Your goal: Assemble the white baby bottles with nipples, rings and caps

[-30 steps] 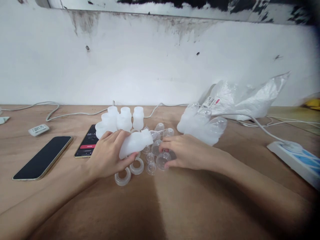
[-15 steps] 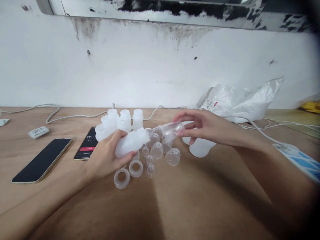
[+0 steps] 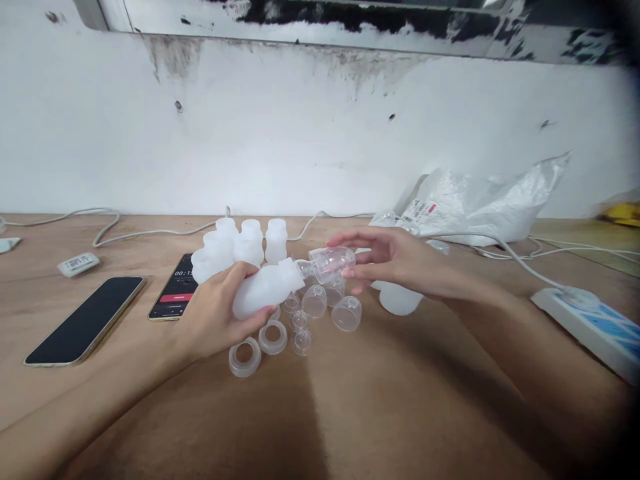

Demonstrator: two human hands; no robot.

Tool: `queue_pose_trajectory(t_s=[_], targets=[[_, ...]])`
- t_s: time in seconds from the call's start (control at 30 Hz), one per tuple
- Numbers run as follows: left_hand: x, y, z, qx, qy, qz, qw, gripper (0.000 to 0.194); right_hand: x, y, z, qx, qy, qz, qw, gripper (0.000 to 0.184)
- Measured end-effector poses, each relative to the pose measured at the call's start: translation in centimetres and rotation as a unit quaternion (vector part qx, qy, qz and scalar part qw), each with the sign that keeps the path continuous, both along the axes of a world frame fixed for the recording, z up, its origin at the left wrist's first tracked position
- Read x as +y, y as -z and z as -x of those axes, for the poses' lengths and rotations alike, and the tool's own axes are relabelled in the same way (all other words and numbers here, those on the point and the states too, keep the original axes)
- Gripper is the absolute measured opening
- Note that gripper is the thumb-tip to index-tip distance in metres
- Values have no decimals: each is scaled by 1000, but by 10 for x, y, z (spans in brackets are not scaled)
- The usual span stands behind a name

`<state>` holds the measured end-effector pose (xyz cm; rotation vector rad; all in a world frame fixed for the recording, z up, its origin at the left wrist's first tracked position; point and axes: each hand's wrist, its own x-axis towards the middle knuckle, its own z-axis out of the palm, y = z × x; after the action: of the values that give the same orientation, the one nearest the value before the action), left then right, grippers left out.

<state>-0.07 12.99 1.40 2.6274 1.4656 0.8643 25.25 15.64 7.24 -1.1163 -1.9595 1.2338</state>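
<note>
My left hand (image 3: 213, 313) is wrapped round a milky white baby bottle (image 3: 263, 291), tilted so its neck points right. A clear nipple (image 3: 303, 268) seems to stick out of the neck end. Between its fingertips, my right hand (image 3: 400, 263) holds a clear dome cap (image 3: 333, 263), its open end turned toward the nipple; whether they touch I cannot tell. Below lie several loose clear caps (image 3: 346, 313), small nipples (image 3: 301, 342) and translucent screw rings (image 3: 245, 357). More white bottles (image 3: 276, 241) stand behind my left hand, and others lie partly hidden under my right hand.
Two phones lie at left, a dark one (image 3: 85, 323) and one showing a timer (image 3: 173, 290). A small white device (image 3: 78, 265) sits behind them. At back right is a plastic bag (image 3: 480, 203); a white power strip (image 3: 590, 327) with cables is at far right.
My right hand has moved left and slightly down with the clear cap, bringing it closer to the nipple end of the bottle. My left hand and bottle have barely shifted.
</note>
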Motion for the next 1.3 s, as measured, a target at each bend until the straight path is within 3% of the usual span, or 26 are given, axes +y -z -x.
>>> queue_pose_trajectory(t_s=[0.4,0.9,1.3], targets=[[-1,1,0,1,55,17,998,35,-3,14,14,23,-43,46,998,36],[-4,-5,2,-35,70,21,997,31,-2,25,19,23,-17,-3,1000,45],[-4,-2,3,-35,83,10,996,33,4,33,18,47,-46,25,998,45]])
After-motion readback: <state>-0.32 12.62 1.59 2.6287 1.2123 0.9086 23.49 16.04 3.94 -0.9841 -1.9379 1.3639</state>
